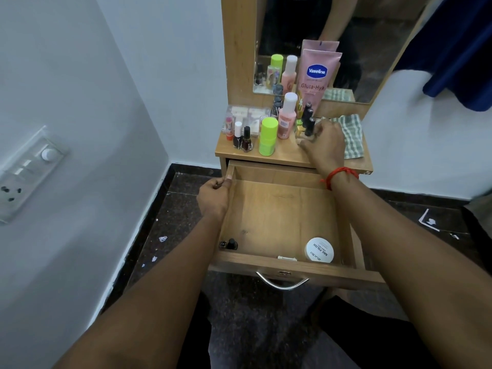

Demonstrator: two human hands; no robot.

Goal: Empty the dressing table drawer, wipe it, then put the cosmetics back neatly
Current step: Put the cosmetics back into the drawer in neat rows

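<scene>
The wooden drawer [279, 209] stands pulled out below the dressing table top [282, 155]. Inside it lie a white round nail polish remover tub [319, 250] at the front right, a small dark bottle [230, 244] at the front left, and a small white item [287, 258] by the front wall. My left hand [214, 197] grips the drawer's left wall. My right hand [323, 146] is on the table top, fingers curled around small dark bottles [308, 121]. Several cosmetics stand there: a green-capped bottle [267, 137], a pink bottle [287, 118], a Vaseline tube [316, 75], nail polishes [243, 139].
A checked cloth [352, 137] lies on the table top right of my right hand. A mirror [332, 43] rises behind the cosmetics. White walls flank the table, with a switch panel [26, 171] on the left. A blue curtain [458, 49] hangs at the upper right. Dark floor below.
</scene>
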